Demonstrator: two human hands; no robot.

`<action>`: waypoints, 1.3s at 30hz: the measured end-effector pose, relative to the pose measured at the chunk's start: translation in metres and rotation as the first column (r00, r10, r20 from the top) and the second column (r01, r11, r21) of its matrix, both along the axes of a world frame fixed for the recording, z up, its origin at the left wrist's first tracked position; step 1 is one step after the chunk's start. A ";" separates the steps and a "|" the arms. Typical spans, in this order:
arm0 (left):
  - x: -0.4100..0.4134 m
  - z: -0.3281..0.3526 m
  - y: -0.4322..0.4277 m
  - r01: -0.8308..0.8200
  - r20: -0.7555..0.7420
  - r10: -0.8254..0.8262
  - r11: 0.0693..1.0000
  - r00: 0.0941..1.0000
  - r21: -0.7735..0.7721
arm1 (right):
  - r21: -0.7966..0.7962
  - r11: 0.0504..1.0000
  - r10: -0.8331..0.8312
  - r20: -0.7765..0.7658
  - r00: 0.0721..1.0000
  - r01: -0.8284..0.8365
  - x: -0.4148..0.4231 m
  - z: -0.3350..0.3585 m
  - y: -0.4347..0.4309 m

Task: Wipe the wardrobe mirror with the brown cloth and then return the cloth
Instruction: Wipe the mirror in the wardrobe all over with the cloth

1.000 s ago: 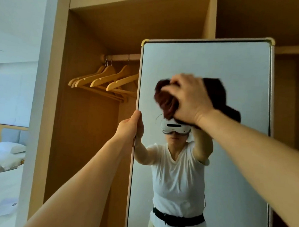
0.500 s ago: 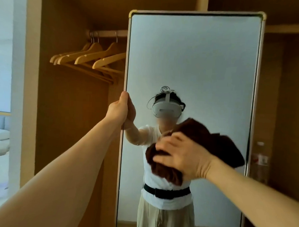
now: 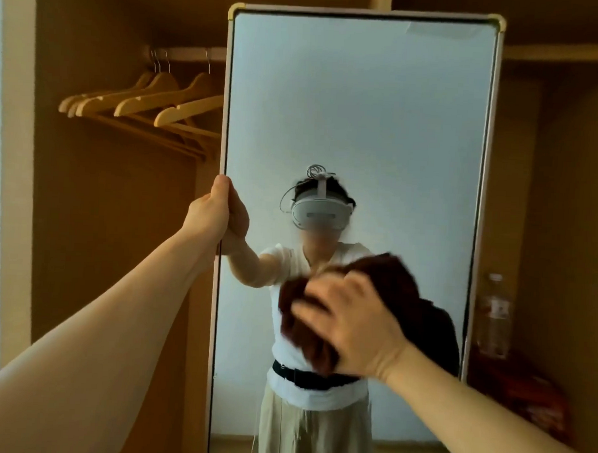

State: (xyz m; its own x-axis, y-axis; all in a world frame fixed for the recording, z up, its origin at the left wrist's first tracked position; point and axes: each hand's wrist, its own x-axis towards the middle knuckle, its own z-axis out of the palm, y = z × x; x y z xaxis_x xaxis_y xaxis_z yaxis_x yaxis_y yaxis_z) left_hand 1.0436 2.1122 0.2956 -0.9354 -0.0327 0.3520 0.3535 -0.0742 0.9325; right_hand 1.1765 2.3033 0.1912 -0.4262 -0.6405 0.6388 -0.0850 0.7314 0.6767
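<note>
Warm wooden wardrobe panels (image 3: 102,217) fill the background, with a tall rectangular mirror in a pale frame with brass-coloured corners (image 3: 381,110) standing upright at the centre of the view. At 10 o'clock, a row of light wooden clothes hangers (image 3: 152,100) hangs from a pale rail (image 3: 188,52) just beside the mirror's left edge. At 3 o'clock, just past the mirror's right edge, a clear plastic bottle with a red label (image 3: 494,313) stands upright, and a blurred red object (image 3: 530,397) lies below it towards 4 o'clock.

The left hand (image 3: 209,212) reaches in from 8 o'clock and grips the mirror's left frame edge about halfway up, thumb on the near side and fingers wrapped round onto the glass.

The right hand (image 3: 351,324) comes in from 4 o'clock, its fingers spread and curled over a crumpled dark brown cloth (image 3: 391,275), which it holds bunched against the lower half of the glass, towards 5 o'clock from the mirror's centre. Hand and cloth are motion-blurred.

The glass reflects a person in a white headset, white T-shirt, black belt and beige skirt, partly hidden behind the cloth.
</note>
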 end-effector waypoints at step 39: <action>0.000 0.000 0.002 0.003 0.063 -0.008 0.997 0.998 0.072 | 0.021 1.000 -0.014 -0.050 0.999 0.015 0.009 0.023 0.018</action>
State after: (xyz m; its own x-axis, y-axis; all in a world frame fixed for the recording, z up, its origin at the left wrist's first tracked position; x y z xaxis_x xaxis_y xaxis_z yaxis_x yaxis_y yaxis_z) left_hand 1.0432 2.1140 0.2953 -0.9559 -0.0504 0.2893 0.2936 -0.1440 0.9450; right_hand 1.1858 2.3213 0.2145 -0.4035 -0.6481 0.6459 -0.0402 0.7177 0.6952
